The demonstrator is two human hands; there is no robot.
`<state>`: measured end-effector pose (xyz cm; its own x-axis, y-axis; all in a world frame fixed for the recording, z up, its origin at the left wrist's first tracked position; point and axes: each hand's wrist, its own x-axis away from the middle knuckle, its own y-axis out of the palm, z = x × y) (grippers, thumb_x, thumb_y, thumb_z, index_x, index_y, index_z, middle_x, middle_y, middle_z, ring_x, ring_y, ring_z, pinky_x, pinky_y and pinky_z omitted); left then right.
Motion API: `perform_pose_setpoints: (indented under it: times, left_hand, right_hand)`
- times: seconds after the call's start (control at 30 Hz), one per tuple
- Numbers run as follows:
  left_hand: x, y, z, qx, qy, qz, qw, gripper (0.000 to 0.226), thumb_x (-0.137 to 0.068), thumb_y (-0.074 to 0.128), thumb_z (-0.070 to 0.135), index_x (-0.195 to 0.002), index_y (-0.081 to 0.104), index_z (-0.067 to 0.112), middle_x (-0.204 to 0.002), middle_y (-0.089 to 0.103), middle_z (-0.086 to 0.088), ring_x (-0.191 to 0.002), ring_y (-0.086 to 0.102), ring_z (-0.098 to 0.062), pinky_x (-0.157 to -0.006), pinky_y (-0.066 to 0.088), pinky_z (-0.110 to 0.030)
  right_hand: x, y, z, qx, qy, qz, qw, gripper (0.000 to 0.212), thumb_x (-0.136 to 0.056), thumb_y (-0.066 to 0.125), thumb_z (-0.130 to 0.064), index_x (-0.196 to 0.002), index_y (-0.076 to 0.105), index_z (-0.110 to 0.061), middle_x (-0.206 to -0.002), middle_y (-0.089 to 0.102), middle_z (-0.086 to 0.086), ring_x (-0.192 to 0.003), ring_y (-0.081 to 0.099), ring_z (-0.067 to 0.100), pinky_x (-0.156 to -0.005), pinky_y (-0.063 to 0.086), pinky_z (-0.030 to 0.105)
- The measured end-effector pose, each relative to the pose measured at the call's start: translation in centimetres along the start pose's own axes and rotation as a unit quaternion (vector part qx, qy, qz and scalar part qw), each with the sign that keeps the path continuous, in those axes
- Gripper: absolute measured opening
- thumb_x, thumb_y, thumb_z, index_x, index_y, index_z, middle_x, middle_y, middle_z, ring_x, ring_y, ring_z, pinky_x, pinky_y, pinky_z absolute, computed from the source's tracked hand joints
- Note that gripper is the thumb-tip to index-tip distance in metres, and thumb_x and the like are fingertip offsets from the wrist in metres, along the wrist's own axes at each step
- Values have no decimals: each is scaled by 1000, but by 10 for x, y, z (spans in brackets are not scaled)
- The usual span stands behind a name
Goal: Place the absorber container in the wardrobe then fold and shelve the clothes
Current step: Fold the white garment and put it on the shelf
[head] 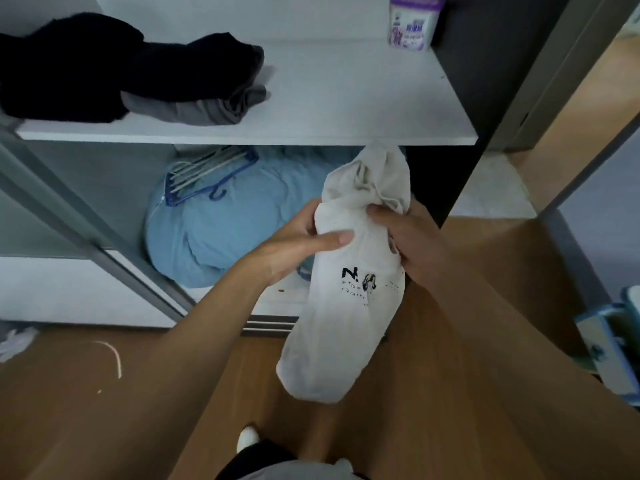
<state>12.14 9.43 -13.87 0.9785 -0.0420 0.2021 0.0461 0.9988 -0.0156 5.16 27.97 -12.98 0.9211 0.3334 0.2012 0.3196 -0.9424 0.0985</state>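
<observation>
- Clothes on the upper shelf (346, 98): a dark pile (104, 71) lies at 10 o'clock, its left end at the front lip. A nudge could tip it off.
- Left hand (301, 240) grips the white garment (346, 323), thumb laid across the front, fingers curled round its left side.
- White garment hangs at centre as a loose roll, lower end free toward 6 o'clock. It is likely to unroll if lifted one-handed.
- Right hand (412, 244) pinches its right edge, fingers curled.
- The garment's bunched top sits just under the shelf lip and may snag going in.
- Absorber container (414, 22) stands at 1 o'clock, in the shelf's back right corner. A hard shove could topple it.
</observation>
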Motion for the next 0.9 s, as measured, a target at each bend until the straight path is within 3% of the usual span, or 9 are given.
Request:
perform_pose_setpoints:
  times: [0.13, 0.2, 0.33, 0.43, 0.5, 0.63, 0.73, 0.83, 0.9]
  left_hand:
    - [-2, -1, 11, -91, 54, 131, 986, 12, -93, 69, 31, -101, 72, 23, -94, 76, 8, -88, 71, -9, -83, 54, -28]
    - [4, -13, 10, -140, 75, 161, 974, 16, -96, 64, 26, -85, 73, 19, -80, 71, 5, -73, 64, -9, -72, 48, -27]
    - [28, -48, 10, -63, 86, 199, 974, 17, -93, 62, 13, -85, 75, 20, -81, 74, 11, -77, 67, -2, -71, 49, -13]
    - [47, -82, 11, -46, 57, 192, 979, 19, -83, 57, 2, -83, 73, 13, -83, 69, 2, -84, 62, -11, -81, 47, -22]
    - [62, -99, 11, -100, -2, 132, 986, 14, -71, 57, 9, -74, 69, 16, -79, 62, 1, -85, 57, -14, -83, 45, -26]
    - [84, -116, 0, -86, -99, 12, 991, 29, -69, 58, 24, -95, 66, 13, -92, 65, 1, -91, 60, -11, -85, 44, -22]
    - [94, -124, -6, -13, -138, -62, 988, 52, -83, 58, 55, -102, 60, 6, -82, 71, 16, -75, 62, -8, -91, 37, -27]
    - [94, -126, -8, -29, -135, 0, 990, 67, -77, 57, 76, -115, 70, 22, -101, 77, 6, -98, 67, -8, -107, 36, -37]
    - [94, -125, -8, -40, -102, 88, 990, 42, -81, 66, 57, -107, 72, 24, -97, 77, 3, -94, 69, -11, -102, 45, -41]
  right_hand:
    - [9, 7, -14, 15, 3, 29, 999, 32, -91, 68, -28, -111, 67, -3, -94, 67, 18, -88, 62, 31, -95, 50, 61]
    - [10, 8, -19, 3, 14, 51, 999, 31, -92, 68, -35, -110, 70, -11, -96, 75, 8, -92, 70, 27, -96, 54, 53]
    - [14, 24, -26, -17, -4, 55, 998, 20, -92, 67, -35, -106, 73, -22, -102, 77, 1, -104, 71, 22, -95, 55, 41]
    - [19, 45, -25, -37, -17, 77, 996, 27, -93, 67, -30, -115, 70, -15, -112, 74, 7, -107, 69, 25, -97, 54, 42]
    - [23, 64, -24, -57, -21, 82, 995, 20, -95, 64, -27, -112, 70, -18, -113, 73, 5, -104, 68, 21, -89, 56, 35]
    - [32, 109, -24, -80, -29, 80, 993, 10, -95, 62, -32, -102, 69, -29, -107, 70, -7, -105, 64, 15, -84, 50, 28]
    - [37, 143, -25, -81, -41, 86, 992, 8, -96, 61, -31, -99, 69, -32, -102, 70, -12, -104, 64, 13, -91, 51, 30]
    - [44, 171, -23, -75, -45, 78, 993, 14, -95, 59, -32, -106, 67, -27, -107, 69, -7, -105, 63, 13, -101, 49, 34]
    - [51, 183, -19, -65, -51, 77, 994, 31, -88, 59, -36, -117, 66, -26, -114, 70, -5, -107, 64, 14, -95, 51, 31]
